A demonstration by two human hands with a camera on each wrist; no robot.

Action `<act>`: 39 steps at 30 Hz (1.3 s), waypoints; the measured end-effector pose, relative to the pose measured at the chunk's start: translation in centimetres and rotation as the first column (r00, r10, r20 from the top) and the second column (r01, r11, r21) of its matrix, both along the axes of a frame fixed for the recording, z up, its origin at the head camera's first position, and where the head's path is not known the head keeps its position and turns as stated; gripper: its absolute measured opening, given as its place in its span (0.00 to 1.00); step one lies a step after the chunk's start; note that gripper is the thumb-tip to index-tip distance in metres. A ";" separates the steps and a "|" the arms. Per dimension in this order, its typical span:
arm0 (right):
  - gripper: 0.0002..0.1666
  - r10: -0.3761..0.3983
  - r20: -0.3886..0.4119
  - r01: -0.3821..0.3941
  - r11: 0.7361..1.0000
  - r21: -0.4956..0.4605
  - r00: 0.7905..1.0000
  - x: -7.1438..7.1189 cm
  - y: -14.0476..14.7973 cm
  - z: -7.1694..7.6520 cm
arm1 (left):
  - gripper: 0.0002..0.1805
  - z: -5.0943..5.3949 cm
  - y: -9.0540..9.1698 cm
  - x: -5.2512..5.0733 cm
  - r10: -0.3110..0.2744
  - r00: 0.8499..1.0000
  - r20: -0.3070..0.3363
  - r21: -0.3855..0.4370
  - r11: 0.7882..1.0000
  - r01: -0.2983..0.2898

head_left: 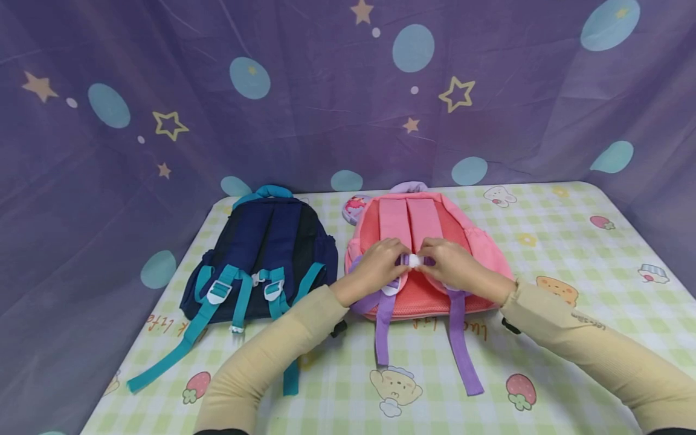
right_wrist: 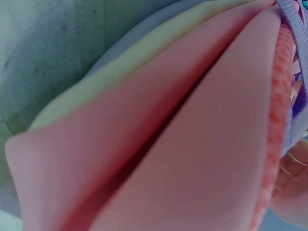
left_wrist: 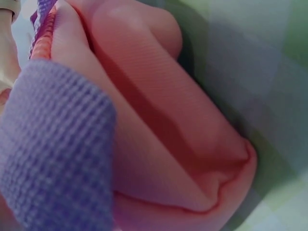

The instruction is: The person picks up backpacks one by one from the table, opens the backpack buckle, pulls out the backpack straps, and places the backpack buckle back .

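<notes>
A pink backpack (head_left: 492,257) lies with its shoulder straps (head_left: 395,217) facing up on the right half of the table. Between my two hands is a white buckle (head_left: 415,260) on a short purple chest strap. My left hand (head_left: 377,264) pinches its left side, and my right hand (head_left: 451,262) pinches the right side. The buckle's halves look together, but whether they are locked is too small to tell. Loose purple webbing (head_left: 464,350) hangs toward the front edge. In the left wrist view purple webbing (left_wrist: 57,154) covers part of the bag; the right wrist view shows part of the right hand (right_wrist: 296,187).
Left of the pink bag lies a navy backpack (head_left: 255,235) with teal straps (head_left: 196,326), also straps up. A small round purple-and-pink item (head_left: 354,208) sits by the pink bag's top. A checked tablecloth (head_left: 587,272) covers the table; a purple curtain (head_left: 326,109) hangs behind.
</notes>
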State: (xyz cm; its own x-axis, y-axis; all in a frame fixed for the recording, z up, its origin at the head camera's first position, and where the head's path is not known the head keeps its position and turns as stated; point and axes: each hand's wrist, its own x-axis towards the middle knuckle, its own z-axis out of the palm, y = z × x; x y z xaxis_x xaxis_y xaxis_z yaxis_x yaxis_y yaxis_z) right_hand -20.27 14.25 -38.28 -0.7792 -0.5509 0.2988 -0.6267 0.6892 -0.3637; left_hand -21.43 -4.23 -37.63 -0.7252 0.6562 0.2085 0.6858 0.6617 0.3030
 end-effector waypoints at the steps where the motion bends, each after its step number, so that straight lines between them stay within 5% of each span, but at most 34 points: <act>1: 0.06 0.004 -0.012 -0.004 1.000 0.007 1.000 0.0 0.0 0.0 | 0.13 0.0 0.0 0.0 0.001 1.000 0.000 -0.001 1.000 -0.001; 7: 0.04 0.011 -0.052 -0.010 1.000 0.025 0.999 0.2 0.1 -0.2 | 0.12 -0.1 -0.1 -0.1 0.010 1.000 0.020 0.020 1.000 -0.010; 12: 0.06 0.001 -0.018 -0.001 1.000 0.006 1.000 0.4 0.5 -0.4 | 0.12 -0.2 -0.4 -0.2 0.016 0.997 0.072 0.053 0.998 -0.020; 39: 0.09 0.002 0.096 0.002 0.999 -0.041 0.995 0.7 1.8 -0.3 | 0.14 0.0 -2.2 0.2 0.071 0.988 0.137 0.233 0.967 -0.102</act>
